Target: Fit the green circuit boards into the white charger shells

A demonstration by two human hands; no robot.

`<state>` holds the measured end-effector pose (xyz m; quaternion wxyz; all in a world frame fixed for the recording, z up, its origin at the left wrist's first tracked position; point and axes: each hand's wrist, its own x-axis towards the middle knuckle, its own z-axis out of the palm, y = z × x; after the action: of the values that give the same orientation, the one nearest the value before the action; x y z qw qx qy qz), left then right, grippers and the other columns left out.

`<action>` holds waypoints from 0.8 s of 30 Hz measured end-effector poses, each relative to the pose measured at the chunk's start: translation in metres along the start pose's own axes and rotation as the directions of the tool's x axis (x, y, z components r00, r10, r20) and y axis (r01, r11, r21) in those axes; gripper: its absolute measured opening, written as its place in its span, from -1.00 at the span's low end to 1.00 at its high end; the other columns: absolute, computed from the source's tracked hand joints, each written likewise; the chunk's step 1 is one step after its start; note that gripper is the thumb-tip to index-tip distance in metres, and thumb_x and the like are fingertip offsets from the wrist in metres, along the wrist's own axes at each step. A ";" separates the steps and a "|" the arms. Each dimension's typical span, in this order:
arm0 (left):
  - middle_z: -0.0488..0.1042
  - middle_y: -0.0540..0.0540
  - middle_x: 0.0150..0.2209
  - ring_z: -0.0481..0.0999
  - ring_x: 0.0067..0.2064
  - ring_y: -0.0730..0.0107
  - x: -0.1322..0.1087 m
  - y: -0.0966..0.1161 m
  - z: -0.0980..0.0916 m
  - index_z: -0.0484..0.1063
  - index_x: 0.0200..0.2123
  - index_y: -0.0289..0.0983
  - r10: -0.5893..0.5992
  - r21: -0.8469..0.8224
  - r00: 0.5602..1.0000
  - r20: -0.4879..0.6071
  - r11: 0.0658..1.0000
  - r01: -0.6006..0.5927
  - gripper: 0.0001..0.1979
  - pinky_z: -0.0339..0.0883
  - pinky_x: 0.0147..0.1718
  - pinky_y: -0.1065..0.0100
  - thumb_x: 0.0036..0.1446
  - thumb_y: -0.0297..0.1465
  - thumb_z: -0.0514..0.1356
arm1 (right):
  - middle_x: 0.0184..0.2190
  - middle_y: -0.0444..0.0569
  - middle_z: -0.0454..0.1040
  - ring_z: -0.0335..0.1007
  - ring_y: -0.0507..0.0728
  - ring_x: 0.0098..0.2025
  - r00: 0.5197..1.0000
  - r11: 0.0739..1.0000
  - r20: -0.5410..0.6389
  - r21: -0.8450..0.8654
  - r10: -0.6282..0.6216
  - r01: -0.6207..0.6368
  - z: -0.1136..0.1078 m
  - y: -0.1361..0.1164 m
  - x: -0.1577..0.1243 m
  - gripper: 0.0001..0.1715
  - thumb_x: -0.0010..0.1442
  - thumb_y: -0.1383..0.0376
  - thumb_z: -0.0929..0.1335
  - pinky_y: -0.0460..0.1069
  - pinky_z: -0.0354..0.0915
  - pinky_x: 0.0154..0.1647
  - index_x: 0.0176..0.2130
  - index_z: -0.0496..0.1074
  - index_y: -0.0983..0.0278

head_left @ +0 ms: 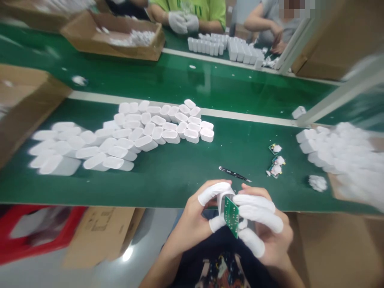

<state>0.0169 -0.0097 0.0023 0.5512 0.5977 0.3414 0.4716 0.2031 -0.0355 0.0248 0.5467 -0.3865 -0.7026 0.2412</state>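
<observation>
Between finger and thumb, both in white finger cots, my left hand [198,216] grips a white plastic housing [221,204]. My right hand [264,220], also with white cots on several fingers, pinches a green circuit board [231,217] from the right. The board stands on edge against the housing's opening, its solder side turned towards me. Whether it is partly inside the housing I cannot tell. Just beyond my hands lie black tweezers [235,174]. Several small circuit boards with white blobs [276,166] rest on the green bench to the right of the tweezers.
Many white housings [147,124] stand in rows at the left. A heap of white housings [345,148] lies at the right, by a crumpled white clump [317,183]. Cardboard boxes [33,108] flank the bench. Co-workers sit across, one with gloved hands [183,23].
</observation>
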 end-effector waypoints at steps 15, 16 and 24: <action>0.57 -0.19 0.16 0.68 0.07 0.17 -0.001 0.001 0.000 0.52 0.15 -0.14 0.010 0.049 1.000 -0.004 0.999 -0.010 -0.53 0.65 -0.09 0.38 0.18 -0.50 0.38 | -0.05 0.06 0.71 0.63 0.32 0.05 0.999 0.993 0.023 -0.113 -0.025 0.027 0.006 -0.013 0.012 -0.43 0.23 0.46 0.48 0.33 0.55 0.15 0.18 0.54 0.10; 0.57 -0.19 0.16 0.68 0.07 0.17 -0.001 0.000 0.000 0.52 0.16 -0.13 0.015 0.048 1.000 -0.006 0.999 -0.015 -0.52 0.65 -0.09 0.38 0.17 -0.50 0.38 | -0.05 0.05 0.71 0.62 0.31 0.05 1.000 0.992 0.022 -0.124 -0.019 0.022 0.007 -0.013 0.012 -0.43 0.23 0.48 0.48 0.32 0.55 0.16 0.18 0.54 0.10; 0.56 -0.17 0.18 0.68 0.08 0.15 0.001 -0.004 0.003 0.53 0.18 -0.09 0.018 -0.024 1.000 -0.005 1.000 -0.018 -0.46 0.65 -0.07 0.39 0.14 -0.50 0.44 | 0.24 0.11 0.55 0.47 0.33 0.29 0.990 0.990 0.065 -0.074 0.123 -0.119 0.010 -0.018 0.008 -0.38 0.30 0.37 0.48 0.25 0.51 0.23 0.29 0.44 0.03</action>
<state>0.0204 -0.0085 -0.0017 0.5534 0.5926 0.3318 0.4822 0.1874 -0.0388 0.0403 0.4926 -0.4387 -0.7043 0.2624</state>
